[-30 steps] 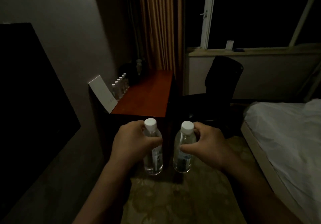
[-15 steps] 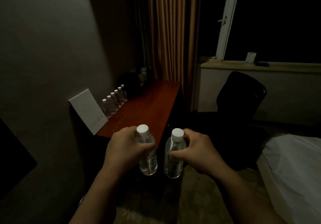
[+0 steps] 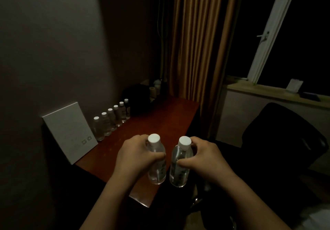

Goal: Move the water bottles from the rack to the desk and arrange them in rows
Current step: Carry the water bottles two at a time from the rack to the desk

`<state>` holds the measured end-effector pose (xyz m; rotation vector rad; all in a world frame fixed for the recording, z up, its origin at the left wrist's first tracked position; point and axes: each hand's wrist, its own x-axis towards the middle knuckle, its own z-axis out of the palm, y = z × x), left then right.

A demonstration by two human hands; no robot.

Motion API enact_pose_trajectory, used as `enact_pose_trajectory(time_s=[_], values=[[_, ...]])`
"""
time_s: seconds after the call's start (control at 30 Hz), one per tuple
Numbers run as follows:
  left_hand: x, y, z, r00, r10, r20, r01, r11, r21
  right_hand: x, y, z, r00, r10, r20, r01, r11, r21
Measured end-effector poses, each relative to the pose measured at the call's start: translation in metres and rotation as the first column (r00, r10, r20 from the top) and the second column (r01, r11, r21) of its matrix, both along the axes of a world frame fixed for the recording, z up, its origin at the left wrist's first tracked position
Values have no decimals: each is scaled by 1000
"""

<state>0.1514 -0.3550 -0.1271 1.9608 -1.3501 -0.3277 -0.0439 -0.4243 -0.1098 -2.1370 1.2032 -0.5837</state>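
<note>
My left hand (image 3: 135, 155) grips a clear water bottle (image 3: 157, 169) with a white cap, held upright over the near end of the red-brown wooden desk (image 3: 160, 122). My right hand (image 3: 205, 160) grips a second white-capped bottle (image 3: 179, 171), upright beside the first, above the desk's right front edge. A row of several bottles (image 3: 111, 121) stands along the wall side of the desk. The rack is out of view.
A white box (image 3: 69, 131) leans against the wall at the desk's near left. Dark items (image 3: 137, 96) sit at the desk's far end by an orange curtain (image 3: 198, 42). A black office chair (image 3: 282, 140) stands to the right, under a window sill (image 3: 267, 91).
I have walked closer to the desk with both bottles held upright; the desk and its bottle row now appear larger, and the bottles are over its near end. The bed has left the view.
</note>
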Motion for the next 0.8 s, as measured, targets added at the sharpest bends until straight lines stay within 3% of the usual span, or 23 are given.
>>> enact_pose_trajectory(time_s=[0.43,0.8], values=[[80,-149,-4,953,301,37,-302,953,32,117,-215,-18,959,279,-44,-279,960,13],[180,-298,-37,763,644,59,-646,754,117,280,-404,-51,786,617,-18,-613,784,99]])
